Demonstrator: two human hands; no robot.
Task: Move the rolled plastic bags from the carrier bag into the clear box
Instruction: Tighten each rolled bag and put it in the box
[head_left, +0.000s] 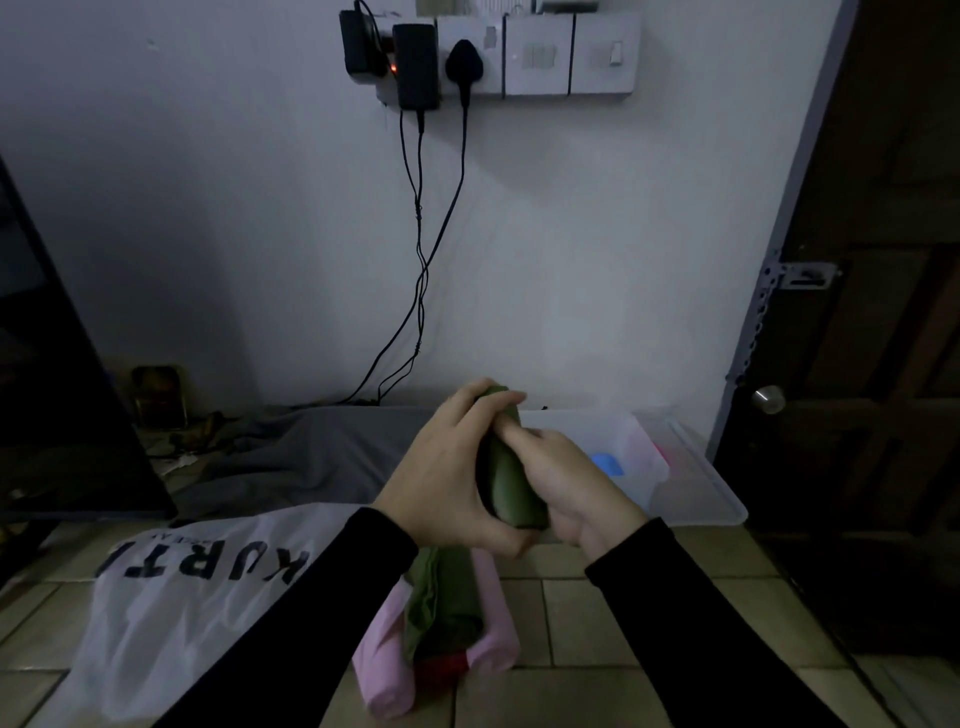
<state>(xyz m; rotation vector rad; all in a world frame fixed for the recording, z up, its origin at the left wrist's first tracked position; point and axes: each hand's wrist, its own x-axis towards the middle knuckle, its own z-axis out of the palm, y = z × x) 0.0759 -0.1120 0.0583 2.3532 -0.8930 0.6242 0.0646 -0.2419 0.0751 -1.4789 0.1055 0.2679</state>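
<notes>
Both hands hold one green rolled bag (511, 480) in the air, upright and a little tilted. My left hand (452, 478) curls round its left side and top. My right hand (566, 488) grips its right side and lower end. Below them on the tiled floor lies a small heap of rolled bags: a pink one (384, 660), another green one (441, 603) and a red one (441, 667). The white carrier bag (171, 597) with black letters lies flat at the left. The clear box (696, 478) sits just beyond my right hand, with blue and pink rolls inside.
A grey cloth (301, 447) is spread by the wall. A dark panel (57, 415) stands at the left. Cables (421, 249) hang from wall sockets above. A dark wooden door (883, 312) with a knob closes off the right side.
</notes>
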